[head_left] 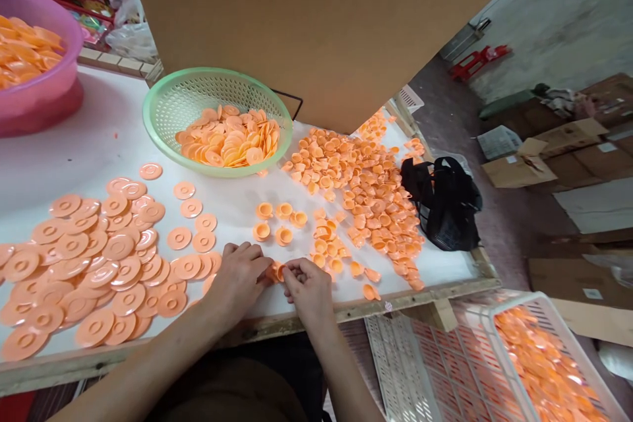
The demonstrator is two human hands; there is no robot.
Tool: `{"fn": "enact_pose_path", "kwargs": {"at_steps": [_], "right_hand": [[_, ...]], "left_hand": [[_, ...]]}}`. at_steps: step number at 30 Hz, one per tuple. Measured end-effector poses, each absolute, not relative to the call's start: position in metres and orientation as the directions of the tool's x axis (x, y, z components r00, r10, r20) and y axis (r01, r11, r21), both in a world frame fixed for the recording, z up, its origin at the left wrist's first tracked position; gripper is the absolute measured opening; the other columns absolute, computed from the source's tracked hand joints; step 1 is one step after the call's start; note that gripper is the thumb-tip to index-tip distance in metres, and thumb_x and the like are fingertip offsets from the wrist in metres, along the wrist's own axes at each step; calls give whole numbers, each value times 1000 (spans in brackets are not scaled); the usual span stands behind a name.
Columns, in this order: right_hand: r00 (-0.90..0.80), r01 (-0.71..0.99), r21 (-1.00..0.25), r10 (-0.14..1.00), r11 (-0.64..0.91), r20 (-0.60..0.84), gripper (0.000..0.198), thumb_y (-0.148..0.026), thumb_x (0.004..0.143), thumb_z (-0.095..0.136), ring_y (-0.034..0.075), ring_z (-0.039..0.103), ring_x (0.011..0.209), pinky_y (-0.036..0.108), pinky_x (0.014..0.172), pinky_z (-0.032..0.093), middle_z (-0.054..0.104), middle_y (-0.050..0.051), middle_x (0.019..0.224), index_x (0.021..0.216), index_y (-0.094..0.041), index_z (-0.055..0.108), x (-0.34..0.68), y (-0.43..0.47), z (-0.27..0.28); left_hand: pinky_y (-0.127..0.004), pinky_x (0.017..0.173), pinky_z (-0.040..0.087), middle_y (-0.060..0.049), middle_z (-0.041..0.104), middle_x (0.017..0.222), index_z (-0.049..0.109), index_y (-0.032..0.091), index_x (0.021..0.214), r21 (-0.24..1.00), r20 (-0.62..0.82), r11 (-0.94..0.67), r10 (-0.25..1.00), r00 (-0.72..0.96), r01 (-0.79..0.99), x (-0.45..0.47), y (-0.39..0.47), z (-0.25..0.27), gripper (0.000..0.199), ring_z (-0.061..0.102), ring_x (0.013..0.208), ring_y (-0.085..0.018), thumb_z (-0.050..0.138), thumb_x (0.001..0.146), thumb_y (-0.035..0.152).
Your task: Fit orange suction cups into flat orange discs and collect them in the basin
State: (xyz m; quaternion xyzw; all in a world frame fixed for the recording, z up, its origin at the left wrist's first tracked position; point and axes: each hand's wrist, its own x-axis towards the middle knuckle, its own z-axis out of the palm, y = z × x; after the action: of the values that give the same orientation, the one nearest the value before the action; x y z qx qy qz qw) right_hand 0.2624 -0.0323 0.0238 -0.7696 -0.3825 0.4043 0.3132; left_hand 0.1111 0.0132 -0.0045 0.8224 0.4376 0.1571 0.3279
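Close to the table's front edge, my left hand [242,280] and my right hand [309,287] meet over small orange toy cups [277,270]. The fingers of both hands are closed around them; how many cups are there is partly hidden by the fingertips. Just beyond, several loose cups [283,235] stand in a small group. Right of my hands lies a large heap of the same cups [376,198]. To the left, orange toy saucers [119,247] are spread flat and overlapping, some close to my left wrist.
A green colander [158,138] holding saucers stands at the back, before a tall cardboard box [316,33]. A pink basin [44,109] with orange pieces is far left. A black bag [448,211] lies at the table's right end; below it, a white crate [499,343] holds orange pieces.
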Motion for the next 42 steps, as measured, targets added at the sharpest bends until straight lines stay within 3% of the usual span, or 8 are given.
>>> {"fn": "enact_pose_path", "kwargs": {"at_steps": [6, 14, 20, 26, 30, 34, 39, 42], "right_hand": [[319, 467, -744, 876, -478, -362, 14, -26, 77, 57, 11, 53, 41, 20, 41, 41, 54, -4, 49, 66, -18, 60, 258, -27, 23], [265, 674, -655, 940, -341, -217, 16, -23, 81, 53, 13, 55, 57, 23, 53, 41, 58, 0, 60, 67, -19, 60, 261, -30, 22], [263, 742, -616, 960, -266, -97, 18, -20, 84, 50, 14, 56, 63, 25, 60, 42, 60, 2, 69, 69, -18, 59, 252, -37, 13], [135, 675, -706, 976, -216, -170, 23, -29, 87, 50, 14, 56, 55, 26, 54, 45, 65, 4, 72, 78, -19, 69, 274, -31, 23], [267, 834, -523, 958, -176, 104, 31, -33, 88, 47, 20, 63, 76, 33, 71, 50, 65, 8, 89, 98, -19, 73, 311, -29, 37], [259, 911, -357, 960, -207, 104, 33, -26, 85, 45, 22, 62, 81, 34, 75, 49, 60, 8, 89, 101, -19, 73, 332, -32, 34], [249, 887, -426, 961, -177, 118, 28, -22, 83, 45, 19, 62, 81, 31, 73, 48, 62, 6, 90, 87, -21, 72, 324, -29, 24], [270, 832, -528, 955, -169, 120, 25, -24, 83, 48, 19, 64, 83, 30, 75, 48, 67, 5, 91, 91, -21, 71, 317, -22, 29]], "left_hand": [[-38, 81, 31, -4, 66, 85, 72, 22, 89, 732, -79, -340, 819, 568, 591, 110, 15, 3, 15, 55, 93, -21, 58, 86, 18], [-24, 64, 35, -1, 58, 78, 60, 17, 67, 829, -336, 54, 843, 419, 556, 125, 22, 20, 11, 53, 70, -12, 56, 77, 14], [-25, 59, 27, 1, 58, 77, 53, 18, 68, 745, -305, -41, 867, 394, 666, 127, 15, 11, 18, 52, 70, -12, 52, 84, 22], [-26, 60, 29, -2, 62, 81, 61, 19, 71, 704, -307, -69, 868, 390, 707, 131, 15, 23, 17, 57, 73, -15, 51, 84, 22], [-27, 72, 41, -3, 64, 93, 69, 22, 92, 791, -106, -146, 923, 369, 594, 99, 27, 20, 21, 59, 84, -16, 48, 89, 24], [-37, 83, 43, -11, 60, 106, 69, 17, 105, 579, 58, -142, 989, 133, 803, 52, 52, 3, 27, 52, 99, -27, 50, 87, 24], [-34, 80, 44, -7, 59, 100, 70, 20, 87, 614, 26, -314, 925, 378, 724, 58, 49, -7, 24, 52, 95, -23, 47, 86, 16], [-35, 84, 43, -6, 61, 103, 69, 23, 100, 684, 46, -377, 877, 479, 624, 80, 32, -9, 24, 53, 97, -22, 55, 82, 15]]}}
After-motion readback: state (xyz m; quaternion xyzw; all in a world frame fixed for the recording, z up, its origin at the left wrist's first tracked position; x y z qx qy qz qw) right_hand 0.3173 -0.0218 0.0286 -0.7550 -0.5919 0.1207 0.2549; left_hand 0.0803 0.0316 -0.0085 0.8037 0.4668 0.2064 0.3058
